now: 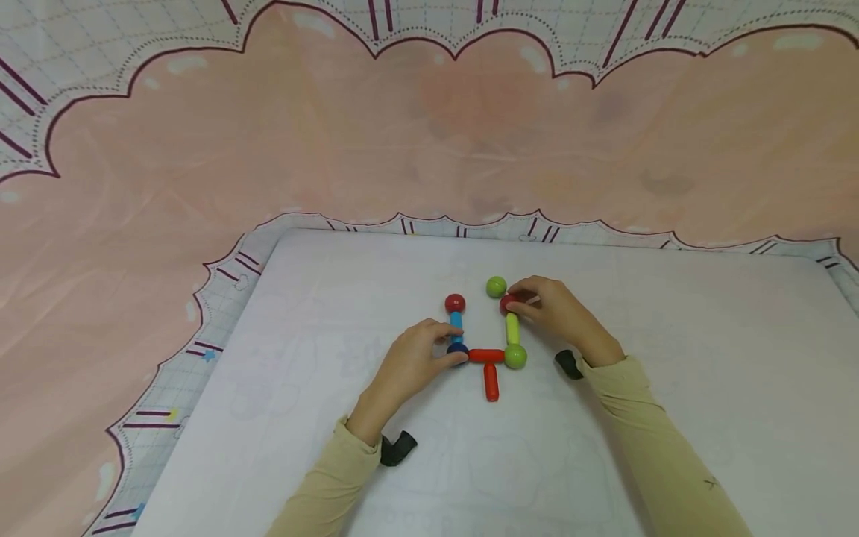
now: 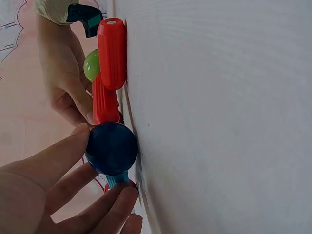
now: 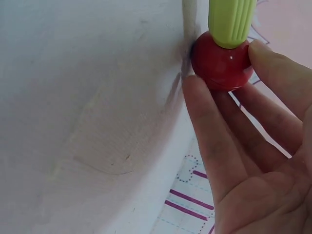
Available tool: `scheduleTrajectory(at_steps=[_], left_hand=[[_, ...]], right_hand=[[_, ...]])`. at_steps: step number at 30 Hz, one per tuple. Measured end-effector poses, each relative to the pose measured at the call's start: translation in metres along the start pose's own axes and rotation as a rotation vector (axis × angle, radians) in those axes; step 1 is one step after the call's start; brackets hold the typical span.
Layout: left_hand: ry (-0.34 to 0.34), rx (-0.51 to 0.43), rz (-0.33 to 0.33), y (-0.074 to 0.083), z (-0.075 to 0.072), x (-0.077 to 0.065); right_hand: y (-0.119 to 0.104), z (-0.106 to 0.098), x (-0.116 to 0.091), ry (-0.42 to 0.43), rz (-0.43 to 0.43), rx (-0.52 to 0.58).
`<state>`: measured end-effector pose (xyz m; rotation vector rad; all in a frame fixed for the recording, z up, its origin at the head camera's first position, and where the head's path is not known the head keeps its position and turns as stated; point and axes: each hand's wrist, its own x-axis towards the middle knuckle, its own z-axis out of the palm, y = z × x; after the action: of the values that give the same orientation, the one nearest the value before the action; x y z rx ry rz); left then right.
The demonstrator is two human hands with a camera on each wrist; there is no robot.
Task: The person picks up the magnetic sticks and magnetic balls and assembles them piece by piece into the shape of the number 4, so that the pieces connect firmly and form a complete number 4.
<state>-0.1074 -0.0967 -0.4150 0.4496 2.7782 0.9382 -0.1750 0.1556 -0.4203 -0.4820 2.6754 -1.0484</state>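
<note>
While the left hand (image 1: 411,361) grips a shiny navy ball (image 2: 112,147), the right hand (image 1: 558,309) pinches a shiny red ball (image 3: 222,66), seemingly joining a ribbed lime rod (image 3: 231,22), next needing straight pressure.

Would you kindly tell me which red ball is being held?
The red ball on the lime rod, pinched by the right hand; the other red ball, on the blue rod, is untouched.

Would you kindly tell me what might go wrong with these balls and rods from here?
The far green ball, with no rod visibly attached and close to the right hand, might get nudged and roll. Pulling the red ball that hand pinches could loosen the yellow-green rod.
</note>
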Motion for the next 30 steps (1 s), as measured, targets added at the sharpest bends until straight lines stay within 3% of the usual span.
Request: scheduleTrajectory(at_steps=[12, 30], left_hand=[[-0.001, -0.008, -0.005, -0.002, 0.0, 0.001], [0.012, -0.009, 0.001, 0.001, 0.001, 0.0]], right_hand=[[-0.002, 0.001, -0.007, 0.041, -0.016, 0.015], [-0.015, 0.005, -0.027, 0.076, 0.018, -0.076]])
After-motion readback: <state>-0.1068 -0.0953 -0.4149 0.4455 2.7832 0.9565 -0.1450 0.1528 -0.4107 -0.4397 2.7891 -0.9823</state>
